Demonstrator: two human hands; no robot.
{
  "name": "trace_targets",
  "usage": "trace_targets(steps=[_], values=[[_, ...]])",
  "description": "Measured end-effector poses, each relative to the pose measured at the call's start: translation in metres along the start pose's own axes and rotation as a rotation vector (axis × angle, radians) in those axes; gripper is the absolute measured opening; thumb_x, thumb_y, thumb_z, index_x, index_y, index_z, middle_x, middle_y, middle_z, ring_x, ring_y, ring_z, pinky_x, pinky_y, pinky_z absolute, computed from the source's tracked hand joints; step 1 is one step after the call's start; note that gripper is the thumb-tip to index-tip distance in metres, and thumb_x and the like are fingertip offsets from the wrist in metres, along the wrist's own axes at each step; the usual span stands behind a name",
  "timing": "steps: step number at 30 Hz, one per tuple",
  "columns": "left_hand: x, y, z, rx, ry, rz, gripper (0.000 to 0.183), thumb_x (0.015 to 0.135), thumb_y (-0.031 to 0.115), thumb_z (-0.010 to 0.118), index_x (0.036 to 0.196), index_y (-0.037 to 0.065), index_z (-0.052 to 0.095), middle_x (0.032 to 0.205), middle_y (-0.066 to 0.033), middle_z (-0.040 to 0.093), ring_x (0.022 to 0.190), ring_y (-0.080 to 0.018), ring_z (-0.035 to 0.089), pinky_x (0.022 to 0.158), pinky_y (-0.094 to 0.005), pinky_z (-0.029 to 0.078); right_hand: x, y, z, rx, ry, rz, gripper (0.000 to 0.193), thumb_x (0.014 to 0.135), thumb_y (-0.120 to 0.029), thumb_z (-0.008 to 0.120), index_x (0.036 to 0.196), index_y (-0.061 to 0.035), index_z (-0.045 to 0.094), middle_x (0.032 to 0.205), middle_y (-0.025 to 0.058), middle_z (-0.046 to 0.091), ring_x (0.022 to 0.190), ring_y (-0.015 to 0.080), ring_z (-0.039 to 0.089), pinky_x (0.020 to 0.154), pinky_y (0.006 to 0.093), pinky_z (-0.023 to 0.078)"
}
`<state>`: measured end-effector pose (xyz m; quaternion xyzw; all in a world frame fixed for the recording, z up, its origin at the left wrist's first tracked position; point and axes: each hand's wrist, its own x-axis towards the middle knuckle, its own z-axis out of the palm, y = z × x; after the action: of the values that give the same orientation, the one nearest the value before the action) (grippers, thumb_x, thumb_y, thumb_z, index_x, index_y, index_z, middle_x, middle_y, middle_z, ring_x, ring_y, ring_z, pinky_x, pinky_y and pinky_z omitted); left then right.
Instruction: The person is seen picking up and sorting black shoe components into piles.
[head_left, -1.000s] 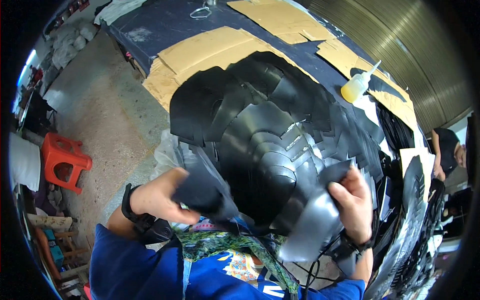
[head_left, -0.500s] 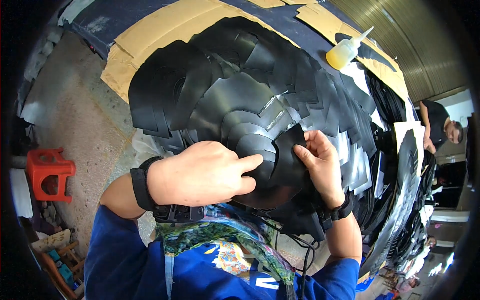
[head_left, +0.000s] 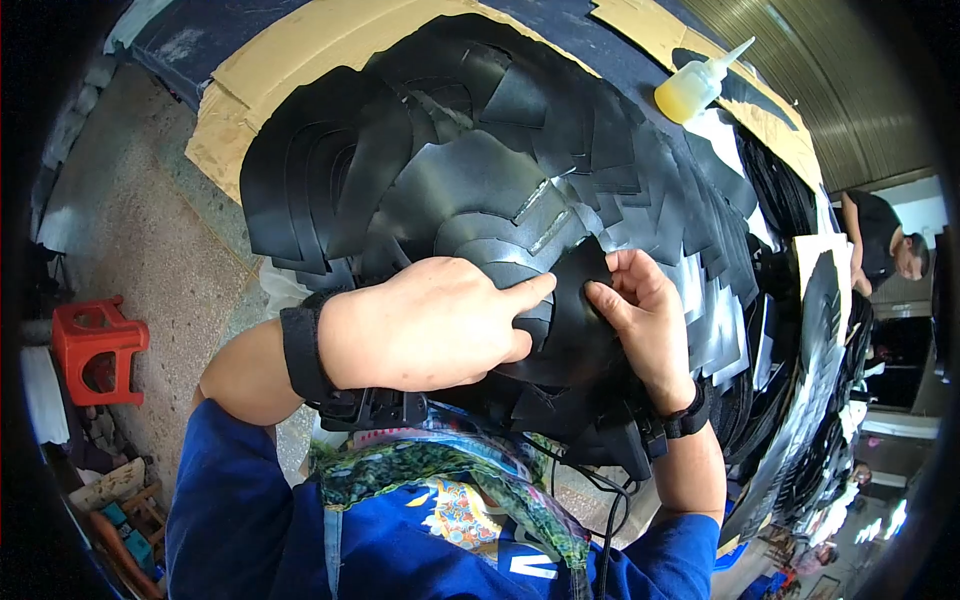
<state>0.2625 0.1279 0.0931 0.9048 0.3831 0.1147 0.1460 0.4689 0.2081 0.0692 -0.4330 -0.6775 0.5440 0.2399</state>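
Right fingers [head_left: 622,268] pinch a curved black sheet piece [head_left: 578,310] over a layered pile [head_left: 480,165]

The thumb and fingers of the right hand [head_left: 645,320] are closed on the right edge of the black sheet piece, near its far end. The left hand [head_left: 425,325] lies at the piece's left side, back upward, with its index finger [head_left: 527,294] stretched toward the piece; its other fingers are partly hidden, so I cannot tell whether they grip anything. The piece is above the near part of the pile, in front of the person.

Just beyond the hands, curved black pieces overlap like scales, some with shiny, ragged edges. The pile spreads far and to the right, with tan cardboard [head_left: 265,85] showing from under its far left side. A dark blue worktop [head_left: 190,50] shows beyond that.

On the far right is a translucent squeeze bottle [head_left: 688,92] of yellow liquid, its nozzle pointing far and right. A person in black [head_left: 880,235] is farther off to the right. On the left, well apart from the pile, a red plastic stool [head_left: 98,350] is on the speckled floor [head_left: 165,230].
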Motion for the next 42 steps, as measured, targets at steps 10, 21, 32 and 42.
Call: trace_targets(steps=[10,21,32,42], values=[[0.005,-0.004,0.004,-0.024,-0.015,-0.021,0.018,0.057,0.017,0.068,0.070,0.008,0.059,0.121,-0.0216,0.044,0.057,-0.0243,0.060,0.052,-0.0321,0.049,-0.006,0.003,0.000,-0.625,0.165,-0.397,0.014,0.068,-0.004,0.065,0.075,-0.0034,0.054,0.067,0.0094,0.050,0.060,0.0250,0.053,0.054,0.0306,0.042],[0.006,-0.002,0.001,-0.042,-0.104,-0.054,0.019,0.059,0.017,0.069,0.070,0.007,0.059,0.123,-0.0237,0.041,0.056,-0.0246,0.060,0.051,-0.0318,0.049,0.001,0.003,0.003,-0.691,0.195,-0.368,0.015,0.073,-0.011,0.064,0.071,-0.0028,0.052,0.064,0.0112,0.052,0.057,0.0282,0.053,0.051,0.0342,0.041],[0.008,-0.001,0.003,-0.013,-0.092,-0.084,0.018,0.060,0.017,0.068,0.071,0.007,0.059,0.125,-0.0233,0.039,0.056,-0.0248,0.061,0.051,-0.0325,0.049,0.009,0.001,0.001,-0.703,0.172,-0.301,0.018,0.074,-0.016,0.063,0.069,-0.0028,0.052,0.066,0.0120,0.054,0.058,0.0293,0.054,0.052,0.0359,0.042],[0.004,0.002,-0.005,-0.077,-0.079,-0.041,0.019,0.061,0.014,0.060,0.077,0.005,0.056,0.121,-0.0214,0.043,0.062,-0.0307,0.058,0.057,-0.0370,0.048,0.012,0.001,0.006,-0.978,0.115,-0.791,0.033,0.062,-0.009,0.056,0.095,-0.0066,0.055,0.098,0.0094,0.051,0.088,0.0262,0.050,0.077,0.0358,0.039]])
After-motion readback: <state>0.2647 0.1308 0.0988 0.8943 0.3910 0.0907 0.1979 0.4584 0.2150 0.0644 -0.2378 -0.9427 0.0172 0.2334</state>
